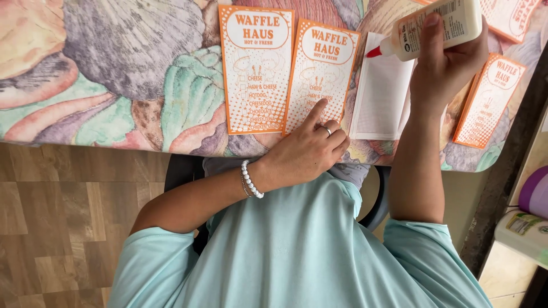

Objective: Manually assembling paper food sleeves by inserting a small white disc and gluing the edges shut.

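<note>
bench [114, 68]: covered in a pastel shell-pattern cloth, front edge runs across the frame; everything below is placed relative to the middle card.
middle card [321, 77]: orange-and-white printed card, flat on the bench, long axis running away from the person, slightly tilted. Landmark.
left card [256, 68]: same kind, just beside the middle card on its left, edges nearly touching, same long axis.
blank sheet [381, 94]: white, plain side up, just right of the middle card, also lengthwise away from the person.
far card stack [488, 100]: more orange cards, well right of the middle card, past the blank sheet, angled.
glue bottle [439, 25]: white with red nozzle, up and right of the middle card, held above the blank sheet's far end; long axis nearly horizontal, nozzle pointing left toward the middle card.
right hand [445, 68]: closed around the glue bottle, thumb across its body; nearer to the blank sheet than to the middle card.
left hand [311, 148]: holds nothing, fingers loosely curled, index finger stretched out and pressing the near end of the middle card; ring and bead bracelet visible. The nearer hand to the middle card.
key relation: nozzle tip sits just right of the middle card's far right corner, over the blank sheet's top edge.
</note>
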